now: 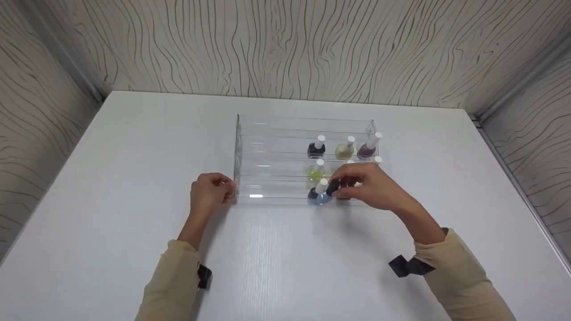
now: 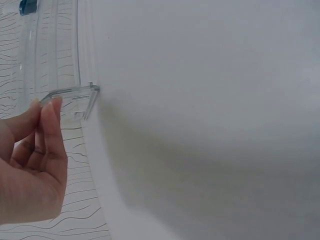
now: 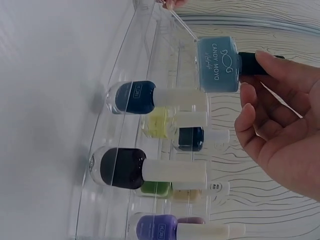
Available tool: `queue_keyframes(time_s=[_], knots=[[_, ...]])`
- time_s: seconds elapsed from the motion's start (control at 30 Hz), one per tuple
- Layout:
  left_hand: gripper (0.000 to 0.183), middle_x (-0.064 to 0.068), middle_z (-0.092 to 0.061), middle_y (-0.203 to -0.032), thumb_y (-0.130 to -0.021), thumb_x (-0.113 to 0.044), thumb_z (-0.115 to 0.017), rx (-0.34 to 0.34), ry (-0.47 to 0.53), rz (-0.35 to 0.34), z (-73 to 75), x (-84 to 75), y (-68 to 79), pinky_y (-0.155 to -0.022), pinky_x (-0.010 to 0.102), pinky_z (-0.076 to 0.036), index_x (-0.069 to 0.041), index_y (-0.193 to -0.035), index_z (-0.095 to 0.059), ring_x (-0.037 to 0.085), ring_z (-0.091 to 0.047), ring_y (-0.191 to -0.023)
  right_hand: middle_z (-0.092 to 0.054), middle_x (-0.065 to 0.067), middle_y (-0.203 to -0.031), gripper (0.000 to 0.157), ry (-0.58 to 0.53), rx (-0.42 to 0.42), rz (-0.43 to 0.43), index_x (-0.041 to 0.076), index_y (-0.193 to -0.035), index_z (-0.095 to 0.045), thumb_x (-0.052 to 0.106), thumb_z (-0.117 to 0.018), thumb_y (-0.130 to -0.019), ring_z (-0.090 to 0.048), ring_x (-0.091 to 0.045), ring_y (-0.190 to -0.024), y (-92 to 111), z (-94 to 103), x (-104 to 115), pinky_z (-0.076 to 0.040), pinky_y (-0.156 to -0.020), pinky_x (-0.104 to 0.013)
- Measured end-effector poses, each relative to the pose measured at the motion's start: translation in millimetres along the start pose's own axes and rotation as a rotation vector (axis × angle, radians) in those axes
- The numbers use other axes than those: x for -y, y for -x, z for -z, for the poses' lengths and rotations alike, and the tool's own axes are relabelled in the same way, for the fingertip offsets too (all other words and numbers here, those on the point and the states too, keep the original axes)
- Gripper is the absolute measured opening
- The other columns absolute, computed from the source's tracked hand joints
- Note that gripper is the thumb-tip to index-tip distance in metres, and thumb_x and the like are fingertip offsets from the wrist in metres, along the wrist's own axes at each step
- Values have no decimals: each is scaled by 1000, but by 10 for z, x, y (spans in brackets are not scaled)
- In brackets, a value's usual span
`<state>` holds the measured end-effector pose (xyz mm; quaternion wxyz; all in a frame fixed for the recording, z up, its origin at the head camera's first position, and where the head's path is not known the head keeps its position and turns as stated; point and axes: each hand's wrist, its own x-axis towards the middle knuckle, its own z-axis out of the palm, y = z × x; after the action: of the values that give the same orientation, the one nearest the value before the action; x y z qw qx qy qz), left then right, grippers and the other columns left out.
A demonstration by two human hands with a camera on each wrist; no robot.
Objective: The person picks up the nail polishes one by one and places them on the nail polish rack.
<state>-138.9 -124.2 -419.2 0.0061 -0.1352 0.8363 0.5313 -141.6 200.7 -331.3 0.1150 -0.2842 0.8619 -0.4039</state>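
Observation:
My right hand [image 1: 374, 187] pinches the black cap of a light blue nail polish bottle [image 3: 218, 65] between thumb and fingers. In the head view this bottle tilts over the front tier of a clear tiered rack [image 1: 272, 158], beside a dark blue nail polish [image 3: 135, 97] with a white cap. The right wrist view shows the held bottle's label reading CANDY MOYO. At the rack's left end, my left hand [image 1: 208, 194] pinches the edge of the clear side panel [image 2: 75, 92] with thumb and fingertips.
White-capped nail polishes stand on the rack's right half: a black one [image 1: 316, 150], a beige one [image 1: 343, 151] and a plum one [image 1: 366, 151] at the back, a yellow one [image 1: 315, 174] lower down. The white table [image 1: 147, 142] meets a wood-patterned wall [image 1: 285, 49] behind.

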Motion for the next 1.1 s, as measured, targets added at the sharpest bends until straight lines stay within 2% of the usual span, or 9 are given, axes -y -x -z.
queue_keyframes(time_s=[0.3,0.8,1.1], knots=[[9,10,-61,-69,-83,-1,-60,2,-3,10,1,-12,3,-51,21,-50,3,-83,-67,13,-58,-55,-62,-5,-86,20,16,-56,-62,0,-97,-66,0,-68,-77,-55,-17,-75,127,236,-72,-47,-65,-21],[7,10,-59,-70,-83,-1,-61,-1,1,26,-18,-9,-11,-50,21,-51,3,-82,-67,13,-57,-53,-62,-6,-86,18,63,-138,-97,1,-97,-66,2,-67,-79,-56,-15,-75,314,508,-207,-48,-64,-19],[7,11,-59,-70,-83,-1,-61,-7,5,34,-21,-17,-9,-51,22,-51,3,-82,-67,13,-57,-54,-63,-14,-91,22,-2,-171,-126,-4,-101,-64,1,-67,-80,-62,-16,-79,394,594,-355,-52,-71,-19]])
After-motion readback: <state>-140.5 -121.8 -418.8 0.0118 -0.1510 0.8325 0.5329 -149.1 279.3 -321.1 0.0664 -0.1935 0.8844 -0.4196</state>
